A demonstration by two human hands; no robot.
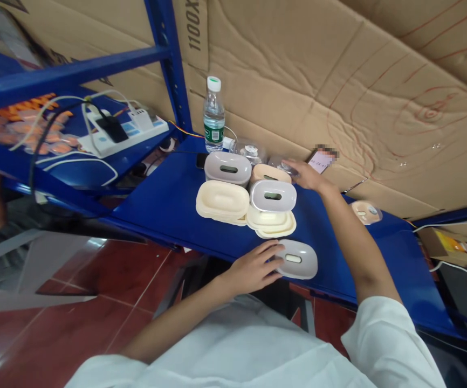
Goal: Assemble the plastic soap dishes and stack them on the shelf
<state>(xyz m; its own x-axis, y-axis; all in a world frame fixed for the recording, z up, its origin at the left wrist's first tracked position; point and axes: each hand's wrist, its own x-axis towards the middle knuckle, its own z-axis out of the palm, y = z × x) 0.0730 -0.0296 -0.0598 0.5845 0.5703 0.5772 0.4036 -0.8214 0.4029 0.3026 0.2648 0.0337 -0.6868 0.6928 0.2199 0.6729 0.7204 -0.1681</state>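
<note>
Near the table's front edge, my left hand (258,265) grips the left end of a grey oval box (304,261) with a white piece in its slot. My right hand (304,174) reaches to the back, its fingers on a clear plastic container (276,161); its fingertips are partly hard to make out. Between my hands stand a grey slotted box (284,205), a peach slotted box (260,172) and another grey box (237,161). Cream oval trays (221,198) lie in front of them, with more cream oval pieces (276,233) beside.
A water bottle (214,121) stands at the back, near a second clear container (253,152). A phone (320,161) leans against the cardboard wall (282,81). A peach lidded piece (365,213) lies right. Left, a power strip (126,134) and cables cover a blue shelf.
</note>
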